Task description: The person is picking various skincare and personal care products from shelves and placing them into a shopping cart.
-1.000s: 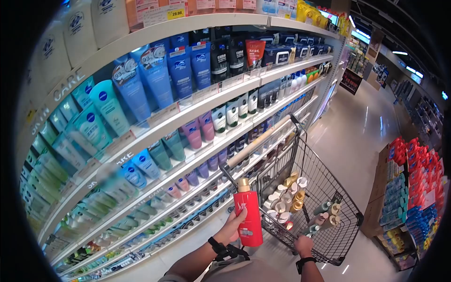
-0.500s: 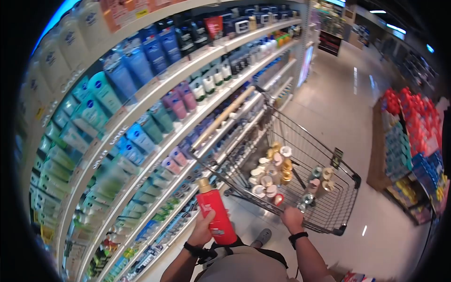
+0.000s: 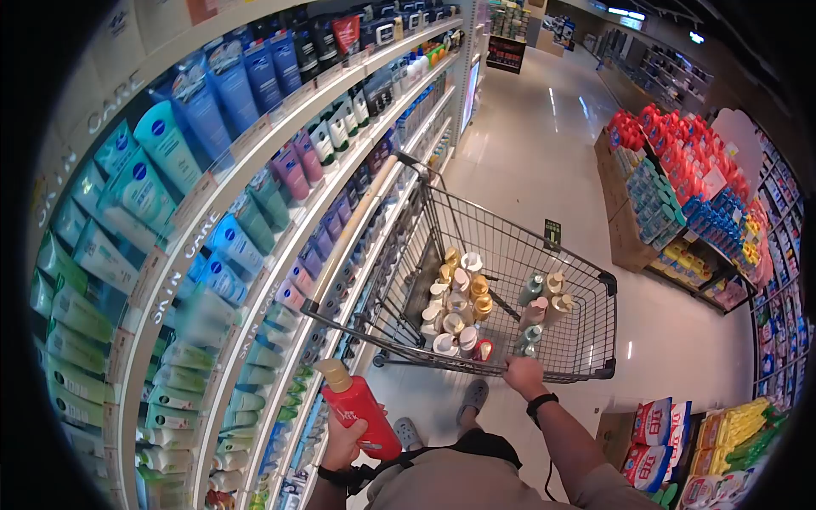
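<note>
A red pump bottle with a gold top is held in my left hand, close to my body and beside the shelves. My right hand is closed round the near top rim of a wire shopping cart. Inside the cart stands a cluster of bottles with white, gold and pink caps. A second, smaller group of bottles, greenish, pink and beige, stands farther right in the cart. The cart's light handle bar runs along the shelf side.
Skin care shelves full of tubes rise along my left. To the right stands a display of red and blue goods. Bagged packs sit at the lower right. Shiny aisle floor stretches ahead.
The view has turned to the right, so cart and shelves sit farther left. The red bottle is lower and more tilted in my left hand. My right hand still grips the cart rim.
</note>
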{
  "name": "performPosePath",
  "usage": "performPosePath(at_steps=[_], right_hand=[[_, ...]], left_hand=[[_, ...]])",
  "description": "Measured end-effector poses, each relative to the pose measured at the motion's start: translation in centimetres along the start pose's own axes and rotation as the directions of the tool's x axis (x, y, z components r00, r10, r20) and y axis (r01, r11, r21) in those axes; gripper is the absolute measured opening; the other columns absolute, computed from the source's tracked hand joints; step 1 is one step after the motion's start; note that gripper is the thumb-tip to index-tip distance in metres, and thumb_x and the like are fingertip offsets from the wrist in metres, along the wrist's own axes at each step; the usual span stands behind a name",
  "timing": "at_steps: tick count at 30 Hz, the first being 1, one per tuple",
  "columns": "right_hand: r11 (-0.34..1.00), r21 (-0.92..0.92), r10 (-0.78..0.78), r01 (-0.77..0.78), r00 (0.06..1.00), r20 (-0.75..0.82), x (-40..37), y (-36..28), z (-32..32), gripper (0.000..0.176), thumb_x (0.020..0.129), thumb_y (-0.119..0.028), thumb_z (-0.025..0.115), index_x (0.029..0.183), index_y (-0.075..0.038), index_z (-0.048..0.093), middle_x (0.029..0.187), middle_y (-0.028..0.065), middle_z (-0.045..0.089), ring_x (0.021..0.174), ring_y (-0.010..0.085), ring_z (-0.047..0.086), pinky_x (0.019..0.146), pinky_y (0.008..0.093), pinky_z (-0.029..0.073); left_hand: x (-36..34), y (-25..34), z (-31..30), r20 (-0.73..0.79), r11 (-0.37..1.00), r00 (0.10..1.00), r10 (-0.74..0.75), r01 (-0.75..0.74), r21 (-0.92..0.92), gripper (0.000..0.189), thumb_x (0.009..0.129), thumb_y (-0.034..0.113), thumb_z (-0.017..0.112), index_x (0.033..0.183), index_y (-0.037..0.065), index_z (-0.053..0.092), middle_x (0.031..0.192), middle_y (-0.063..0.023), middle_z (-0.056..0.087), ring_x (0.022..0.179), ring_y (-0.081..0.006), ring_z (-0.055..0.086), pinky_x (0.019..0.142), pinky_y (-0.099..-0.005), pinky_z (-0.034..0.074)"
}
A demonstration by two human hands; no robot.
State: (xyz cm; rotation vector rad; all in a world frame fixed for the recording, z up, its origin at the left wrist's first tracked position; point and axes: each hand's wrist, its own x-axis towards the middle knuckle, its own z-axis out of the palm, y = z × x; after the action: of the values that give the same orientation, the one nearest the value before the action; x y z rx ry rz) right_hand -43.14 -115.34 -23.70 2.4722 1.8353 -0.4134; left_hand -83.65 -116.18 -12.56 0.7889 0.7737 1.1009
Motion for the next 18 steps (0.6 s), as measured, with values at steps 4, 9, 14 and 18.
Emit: performPosePath(at_steps=[4,9,14,18], right_hand=[[1.000,0.000,-0.004,0.004,0.999,-0.052,-4.4,-1.4,2.4,0.017,0.083,-0.030,0.063,0.090,-0.019,0.073,0.075,0.0106,0.071,0.073,0.0325,0.070,0.064,0.0479,0.054],[0.997,0.006,-0.070,0.071,0.993,-0.090,-10.0,-3.0,4.8,0.019,0.084,-0.034,0.063,0.088,-0.018,0.073,0.074,0.0104,0.070,0.071,0.0321,0.069,0.064,0.0475,0.054],[0.995,-0.043,-0.091,0.093,0.995,0.052,-15.6,-3.8,5.7,0.022,0.084,-0.036,0.062,0.091,-0.018,0.074,0.079,0.0100,0.072,0.076,0.0317,0.070,0.065,0.0475,0.055],[0.981,0.011,-0.192,0.193,0.962,0.197,-20.0,-2.8,8.0,0.029,0.084,-0.039,0.059,0.100,-0.020,0.074,0.093,0.0120,0.073,0.088,0.0322,0.070,0.074,0.0462,0.056]], left_hand=[[-4.1,-0.5,-4.0,-0.028,0.998,0.998,-0.056,0.055,-0.014,0.076,0.077,0.037,0.084,0.129,0.001,0.043,0.109,-0.0192,0.065,0.100,-0.0305,0.068,0.085,-0.0446,0.058],[-8.4,-0.8,-5.8,-0.024,0.999,0.999,-0.047,0.046,-0.027,0.077,0.074,0.039,0.087,0.127,0.001,0.046,0.110,-0.0193,0.066,0.102,-0.0310,0.068,0.087,-0.0447,0.058],[-12.1,-1.8,-4.9,-0.039,0.998,0.999,-0.017,0.015,-0.065,0.077,0.074,0.036,0.087,0.128,0.001,0.045,0.112,-0.0195,0.066,0.104,-0.0310,0.067,0.089,-0.0451,0.057],[-15.9,-2.3,-2.3,-0.015,0.998,1.000,0.003,-0.004,-0.066,0.076,0.075,0.033,0.086,0.131,0.002,0.045,0.113,-0.0165,0.066,0.105,-0.0279,0.067,0.091,-0.0425,0.056]])
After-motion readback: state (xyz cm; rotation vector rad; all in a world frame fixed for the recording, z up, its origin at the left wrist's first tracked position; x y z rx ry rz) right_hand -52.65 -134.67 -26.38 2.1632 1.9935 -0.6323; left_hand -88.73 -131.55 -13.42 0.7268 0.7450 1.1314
